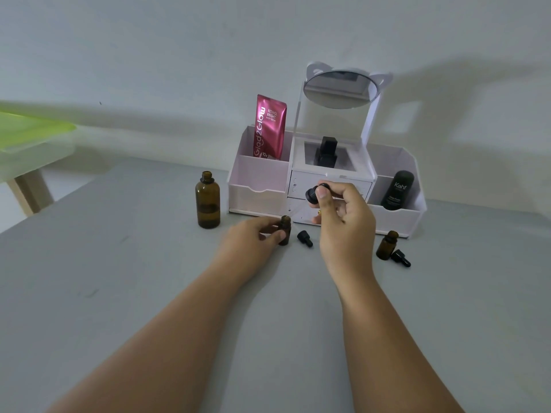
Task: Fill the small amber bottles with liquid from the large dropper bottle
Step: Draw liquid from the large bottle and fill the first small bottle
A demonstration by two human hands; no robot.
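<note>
The step in hand looks like the transfer itself: the right hand (340,213) holds the large bottle's dropper (314,193) by its black bulb, thumb pressed on top and fingers curled round it, raised above the small amber bottle (285,230) that the left hand (253,236) steadies on the grey table (119,278). The glass pipette below the bulb is faint against the white organiser (259,189), so whether its tip is already over the open neck is hard to say. The large dropper bottle (207,201) stands uncapped, well to the left, about a third full. The small bottle's own cap (304,238) lies just beside it; a second small bottle (387,245) and its cap (401,258) wait off to the right. Next, the tip wants lining up with the narrow mouth, then a gentle squeeze. Both forearms reach forward, the left low on the table, the right wrist cocked upward
</note>
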